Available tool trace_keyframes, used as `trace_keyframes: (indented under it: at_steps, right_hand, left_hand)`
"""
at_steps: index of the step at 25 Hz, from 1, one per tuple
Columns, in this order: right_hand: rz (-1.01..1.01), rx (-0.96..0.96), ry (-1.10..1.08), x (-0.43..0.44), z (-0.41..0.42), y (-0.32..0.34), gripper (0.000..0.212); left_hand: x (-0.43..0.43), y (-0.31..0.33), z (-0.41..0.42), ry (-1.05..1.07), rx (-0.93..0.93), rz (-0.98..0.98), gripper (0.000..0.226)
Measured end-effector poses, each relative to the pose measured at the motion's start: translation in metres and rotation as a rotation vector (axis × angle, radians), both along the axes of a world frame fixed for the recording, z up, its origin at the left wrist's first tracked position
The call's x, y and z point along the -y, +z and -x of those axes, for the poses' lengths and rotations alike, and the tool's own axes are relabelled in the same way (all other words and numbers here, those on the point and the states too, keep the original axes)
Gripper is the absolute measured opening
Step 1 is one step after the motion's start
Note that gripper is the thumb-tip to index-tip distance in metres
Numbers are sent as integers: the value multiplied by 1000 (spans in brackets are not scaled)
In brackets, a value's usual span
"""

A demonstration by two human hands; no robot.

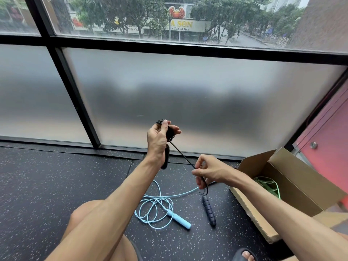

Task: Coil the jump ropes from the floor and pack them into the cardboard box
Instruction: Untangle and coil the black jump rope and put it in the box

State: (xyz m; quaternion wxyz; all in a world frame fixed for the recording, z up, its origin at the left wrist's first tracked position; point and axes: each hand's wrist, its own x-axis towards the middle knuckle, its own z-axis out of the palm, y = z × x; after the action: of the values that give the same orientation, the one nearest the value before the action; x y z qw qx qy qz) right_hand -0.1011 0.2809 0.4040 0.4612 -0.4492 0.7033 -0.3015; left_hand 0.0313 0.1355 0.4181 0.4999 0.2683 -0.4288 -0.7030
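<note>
Your left hand (160, 137) grips coiled black rope (183, 157); right hand (208, 170) pinches its cord left of cardboard box (293, 187).

Bare arms — dark slide sandal (244, 254).

We see a dark rubber floor with pale speckles (56, 185) running up to the window frame. On it lies a loosely tangled light blue jump rope (156, 208), its blue handle (179, 220) pointing toward us. Just beside it rests a ribbed black rope handle (209, 210). To the right, an open brown cardboard box (293, 187) sits on the floor, near the black handle.
</note>
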Motion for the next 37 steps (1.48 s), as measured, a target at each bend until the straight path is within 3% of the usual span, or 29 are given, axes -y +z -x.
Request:
trace_keyframes:
  at_steps: [4, 9, 12, 18, 25, 29, 32, 37]
  right_hand:
    - [4, -101, 27, 1, -2, -4, 16]
    - [167, -258, 109, 4, -5, -1, 16]
    - [290, -359, 122, 4, -5, 11, 18]
    - [505, -437, 20, 6, -1, 33, 24]
    - [635, -529, -134, 11, 14, 25, 29]
    - [617, -461, -175, 12, 15, 21, 27]
    - [548, -308, -229, 14, 12, 17, 30]
    - [333, -66, -146, 14, 12, 5, 28]
  left_hand:
    - [11, -9, 0, 256, 139, 111, 17]
    - [8, -13, -5, 342, 537, 436, 23]
    - [13, -13, -11, 163, 682, 554, 19]
    - [2, -19, -5, -360, 793, 586, 17]
    - [-20, -9, -1, -659, 542, 331, 56]
    - [-20, -3, -4, -858, 339, 176, 49]
    - [-18, 0, -4, -931, 160, 9, 45]
    - [-13, 8, -4, -787, -142, -136, 41]
